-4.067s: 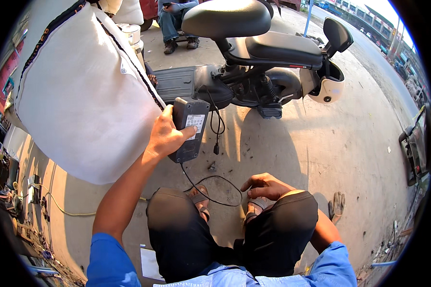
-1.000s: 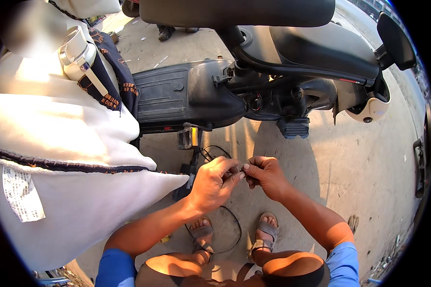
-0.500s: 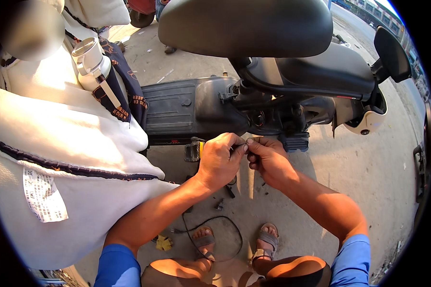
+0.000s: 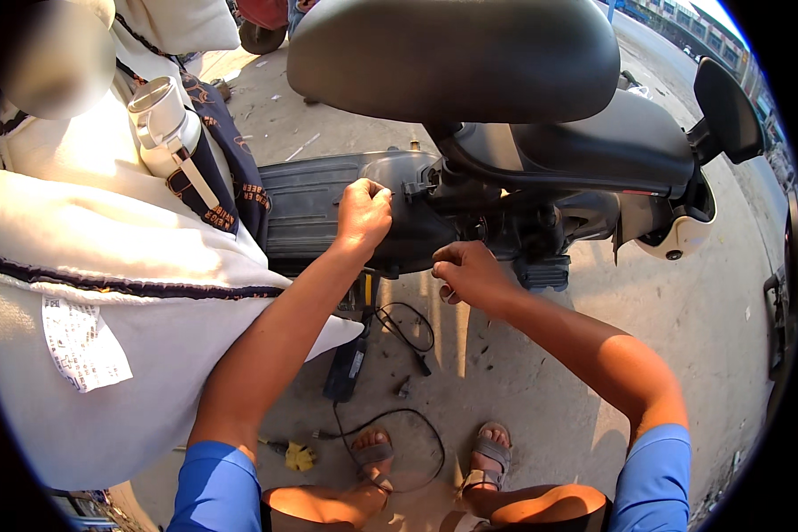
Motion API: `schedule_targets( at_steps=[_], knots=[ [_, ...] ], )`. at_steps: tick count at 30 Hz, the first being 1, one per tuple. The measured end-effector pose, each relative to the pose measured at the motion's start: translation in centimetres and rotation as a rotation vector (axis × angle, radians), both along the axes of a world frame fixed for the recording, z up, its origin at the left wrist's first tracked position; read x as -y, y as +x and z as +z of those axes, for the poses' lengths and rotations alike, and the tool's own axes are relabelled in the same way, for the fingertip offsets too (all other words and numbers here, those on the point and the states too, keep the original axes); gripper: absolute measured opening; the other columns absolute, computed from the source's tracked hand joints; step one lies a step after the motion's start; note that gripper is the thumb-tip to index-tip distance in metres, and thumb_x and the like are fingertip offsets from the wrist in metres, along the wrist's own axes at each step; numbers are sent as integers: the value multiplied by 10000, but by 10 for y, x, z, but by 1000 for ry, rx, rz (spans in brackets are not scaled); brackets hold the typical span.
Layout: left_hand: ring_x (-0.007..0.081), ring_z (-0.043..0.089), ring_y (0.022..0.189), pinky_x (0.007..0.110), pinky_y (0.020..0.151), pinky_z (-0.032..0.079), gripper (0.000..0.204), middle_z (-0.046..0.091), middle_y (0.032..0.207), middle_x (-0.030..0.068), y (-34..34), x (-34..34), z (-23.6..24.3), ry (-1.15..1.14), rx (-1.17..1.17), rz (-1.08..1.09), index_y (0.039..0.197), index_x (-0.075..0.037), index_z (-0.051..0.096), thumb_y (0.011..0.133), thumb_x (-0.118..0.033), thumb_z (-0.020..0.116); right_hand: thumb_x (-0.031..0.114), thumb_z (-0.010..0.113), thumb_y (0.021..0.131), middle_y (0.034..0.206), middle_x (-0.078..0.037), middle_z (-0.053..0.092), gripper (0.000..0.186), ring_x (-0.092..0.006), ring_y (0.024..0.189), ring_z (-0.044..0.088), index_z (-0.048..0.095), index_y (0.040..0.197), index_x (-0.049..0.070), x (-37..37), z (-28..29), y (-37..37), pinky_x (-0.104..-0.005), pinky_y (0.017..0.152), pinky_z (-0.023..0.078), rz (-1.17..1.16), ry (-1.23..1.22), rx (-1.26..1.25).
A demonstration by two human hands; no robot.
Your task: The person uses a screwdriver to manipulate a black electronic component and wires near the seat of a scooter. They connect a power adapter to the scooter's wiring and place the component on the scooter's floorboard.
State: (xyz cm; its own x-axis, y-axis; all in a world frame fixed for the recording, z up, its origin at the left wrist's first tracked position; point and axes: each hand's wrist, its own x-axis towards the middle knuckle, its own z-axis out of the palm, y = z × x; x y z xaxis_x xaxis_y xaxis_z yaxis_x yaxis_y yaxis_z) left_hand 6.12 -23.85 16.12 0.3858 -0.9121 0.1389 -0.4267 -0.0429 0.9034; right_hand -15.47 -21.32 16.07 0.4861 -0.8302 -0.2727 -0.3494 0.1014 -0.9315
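My left hand (image 4: 365, 213) is pinched closed over the black scooter's footboard (image 4: 301, 195), near a fitting below the seat post. My right hand (image 4: 461, 270) is lower and to the right, its fingers curled beside the scooter's dark underside and pedal (image 4: 541, 273). What either hand holds, if anything, is too small to make out. A black charger brick (image 4: 346, 367) lies on the ground below them, with a looped cord and plug (image 4: 421, 363) beside it and another cable (image 4: 439, 443) looping by my sandalled feet. A yellow socket piece (image 4: 300, 457) lies near my left foot.
A white padded cover (image 4: 106, 230) fills the left, with a white flask (image 4: 160, 124) in a dark pocket. The scooter's padded backrest (image 4: 452, 53) and seat (image 4: 603, 142) cross the top. A white helmet (image 4: 683, 235) hangs at right. A road and buildings lie beyond.
Four seconds ago my left hand held the charger, which now lies down. My hands were pinched together half a second ago; they have parted, the left moving up and leftward.
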Motion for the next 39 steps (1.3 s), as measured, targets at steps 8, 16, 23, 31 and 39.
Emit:
schedule_targets(
  at_steps=[8,16,23,31,39],
  knots=[
    [178,664,951,324,769,556,128,674,1033,83,-22,8,-16,-25,-512,26,997,-4,612,992,-123,567,120,585,917,799,-138,709,335,-159,584,673,631,1163,-103,44,-38,45,-303,563,526,-201,-352,124],
    [139,624,910,303,789,522,137,672,1002,75,-26,9,-11,-172,-686,-12,969,-4,614,1002,-126,560,120,565,962,911,-94,690,355,-101,628,642,582,1263,-67,44,-35,64,-252,547,516,-289,-204,348],
    [136,638,1014,295,878,514,147,696,1078,89,-31,20,-13,-248,-568,-112,1001,-2,615,1015,-130,544,56,540,942,928,-87,670,372,-105,623,630,539,1291,-74,41,-37,64,-248,544,510,-278,-178,446],
    [46,499,743,211,683,436,131,668,944,33,-43,27,-13,-298,-391,-56,971,-5,631,991,-119,571,25,534,936,950,-101,668,402,-106,612,607,489,1319,-91,24,-39,53,-248,536,495,-249,-100,469],
    [109,624,837,259,781,536,133,704,966,102,-40,42,-14,-293,-419,100,935,16,624,969,-105,582,30,540,954,984,-104,684,311,-108,665,620,542,1246,-76,-7,-42,20,-260,593,522,-268,51,371]
  ],
)
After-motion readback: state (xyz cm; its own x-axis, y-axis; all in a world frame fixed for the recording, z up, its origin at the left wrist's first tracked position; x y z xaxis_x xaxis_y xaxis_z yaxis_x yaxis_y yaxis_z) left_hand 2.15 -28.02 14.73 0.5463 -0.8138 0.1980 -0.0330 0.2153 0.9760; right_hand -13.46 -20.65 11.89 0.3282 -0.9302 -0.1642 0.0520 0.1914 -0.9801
